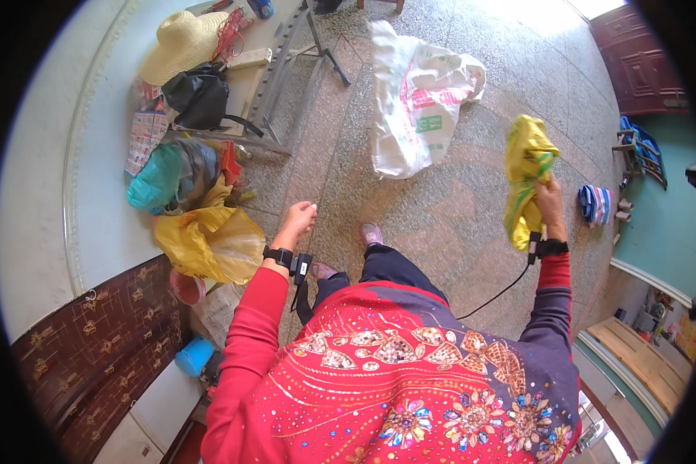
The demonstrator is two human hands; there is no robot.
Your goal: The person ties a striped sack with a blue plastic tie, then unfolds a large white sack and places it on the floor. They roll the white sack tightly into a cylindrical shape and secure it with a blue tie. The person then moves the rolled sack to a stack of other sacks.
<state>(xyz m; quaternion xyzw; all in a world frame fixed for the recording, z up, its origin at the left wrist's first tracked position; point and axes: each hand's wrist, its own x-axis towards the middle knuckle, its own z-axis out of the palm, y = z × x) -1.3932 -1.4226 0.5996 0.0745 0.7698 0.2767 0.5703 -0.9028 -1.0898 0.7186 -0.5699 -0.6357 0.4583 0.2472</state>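
My right hand (550, 204) grips a crumpled yellow plastic bag with green print (530, 156), which hangs over the floor at the right. My left hand (303, 217) hangs with its fingers curled in front of me, and nothing shows in it; whether the fingers are fully closed is unclear. A white woven plastic sack with pink and green print (420, 110) lies on the speckled floor ahead. Left of my left hand, a yellow plastic sack (211, 243) gapes beside a bundle of teal and grey plastic bags (159, 177).
A metal-framed table (255, 136) at upper left bears a straw hat (182, 43), a black bag (197, 98), a power strip (250, 58) and red cord. A blue bin (195, 356) stands lower left. At right are a striped folded bundle (596, 205) and a small chair (642, 148).
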